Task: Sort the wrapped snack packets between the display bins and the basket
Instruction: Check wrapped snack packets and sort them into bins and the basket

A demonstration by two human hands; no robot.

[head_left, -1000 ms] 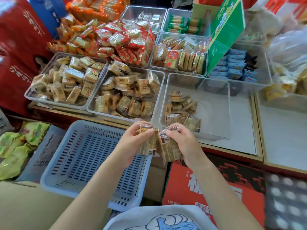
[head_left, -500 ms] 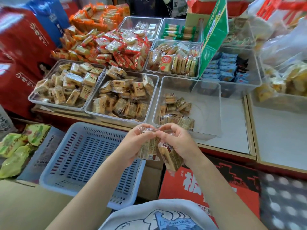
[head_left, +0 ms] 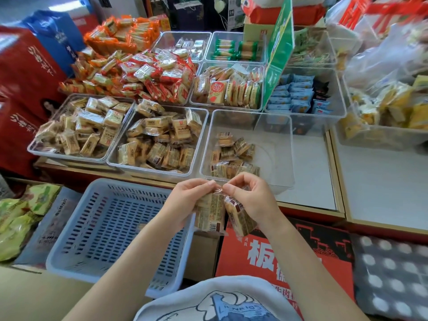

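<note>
Both hands, left (head_left: 188, 200) and right (head_left: 251, 198), raised together, fingertips pinching.

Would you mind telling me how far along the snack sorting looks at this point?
Done: a small pile of packets lies in the near right clear bin; the two bins left of it are well stocked. In hand: the left hand and right hand each hold a wrapped packet, pinching the wrappers together at the top. Left: both packets need placing, and the blue basket holds none.

Blue basket (head_left: 97, 228) interior open from above. Right clear bin (head_left: 275, 158) half bare on right side. Two left bins (head_left: 111, 156) packed full. Green sign (head_left: 278, 49) blocks rear reach.
</note>
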